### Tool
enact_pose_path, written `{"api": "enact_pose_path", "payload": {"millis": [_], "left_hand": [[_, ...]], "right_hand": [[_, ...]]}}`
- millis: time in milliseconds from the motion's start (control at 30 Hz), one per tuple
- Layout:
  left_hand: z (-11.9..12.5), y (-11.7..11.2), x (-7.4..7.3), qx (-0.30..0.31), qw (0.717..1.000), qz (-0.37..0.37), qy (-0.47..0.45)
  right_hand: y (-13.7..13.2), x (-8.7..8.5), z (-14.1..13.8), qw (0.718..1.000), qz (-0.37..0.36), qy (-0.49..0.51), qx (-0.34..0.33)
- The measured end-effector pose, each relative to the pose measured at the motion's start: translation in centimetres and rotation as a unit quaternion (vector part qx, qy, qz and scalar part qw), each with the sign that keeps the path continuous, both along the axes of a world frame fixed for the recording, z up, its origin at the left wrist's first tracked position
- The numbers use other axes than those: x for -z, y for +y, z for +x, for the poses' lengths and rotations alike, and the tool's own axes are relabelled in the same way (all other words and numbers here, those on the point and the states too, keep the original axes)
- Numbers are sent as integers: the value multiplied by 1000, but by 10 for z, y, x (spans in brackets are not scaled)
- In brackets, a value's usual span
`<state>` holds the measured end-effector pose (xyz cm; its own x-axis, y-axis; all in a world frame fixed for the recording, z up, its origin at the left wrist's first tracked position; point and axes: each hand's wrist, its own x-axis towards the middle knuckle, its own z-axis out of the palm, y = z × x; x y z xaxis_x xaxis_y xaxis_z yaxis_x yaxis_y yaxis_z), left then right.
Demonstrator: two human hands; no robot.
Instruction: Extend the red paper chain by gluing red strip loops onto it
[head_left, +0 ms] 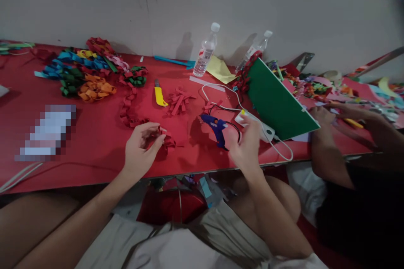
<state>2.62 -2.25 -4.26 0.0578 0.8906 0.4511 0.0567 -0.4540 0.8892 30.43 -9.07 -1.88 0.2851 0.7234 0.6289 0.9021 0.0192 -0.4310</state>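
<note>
My left hand [142,147] pinches the end of a red paper chain [128,107] between thumb and fingers, just above the red tabletop. From there the linked loops run back toward a coloured heap. Close beside the blue hot glue gun [215,126] is my right hand [248,145], its fingers smeared by motion, so whether it touches the handle is unclear. The gun's nozzle points left. Between and beyond my hands lie a pile of short red paper strips [180,101] and a yellow utility knife [160,94].
Multicoloured paper chains [86,71] lie at the back left. A water bottle [205,50] stands near the wall. A white power strip [255,125] with looping cables sits beneath a leaning green board [277,101]. At right, another person's hands [323,115] work among paper scraps.
</note>
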Motion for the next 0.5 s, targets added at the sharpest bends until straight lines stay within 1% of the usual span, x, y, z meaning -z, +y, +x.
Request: {"api": "enact_pose_path", "payload": {"millis": [33, 67, 100, 133, 167, 200, 267, 333, 367, 433, 500], "left_hand": [[0, 0, 0, 9, 1000, -8, -7], [1, 0, -1, 12, 1000, -15, -12], [1, -1, -1, 11, 1000, -20, -16], [1, -2, -1, 8, 999, -24, -21], [1, -3, -1, 6, 999, -27, -25], [2, -5, -1, 4, 999, -32, -27], [2, -9, 1, 4, 999, -40, -26], [4, -13, 3, 2, 999, -44, -16], [4, -15, 4, 4, 999, -44, -11], [5, -18, 5, 11, 999, -42, -6], [6, -20, 5, 16, 999, -31, 1]], "right_hand": [[-5, -3, -4, 996, 85, 7, -5], [-9, -6, -10, 988, 154, 11, -23], [-14, -7, -18, 978, 199, 11, -61], [-17, -8, -29, 974, 193, 15, -115], [-19, -9, -41, 970, 162, 20, -180], [-19, -9, -54, 964, 118, 34, -236], [-15, -8, -78, 949, 11, 94, -300], [-6, -7, -95, 935, -53, 160, -313], [0, -6, -101, 928, -71, 190, -313], [10, -4, -108, 913, -89, 248, -311], [17, -1, -111, 896, -91, 303, -311]]}}
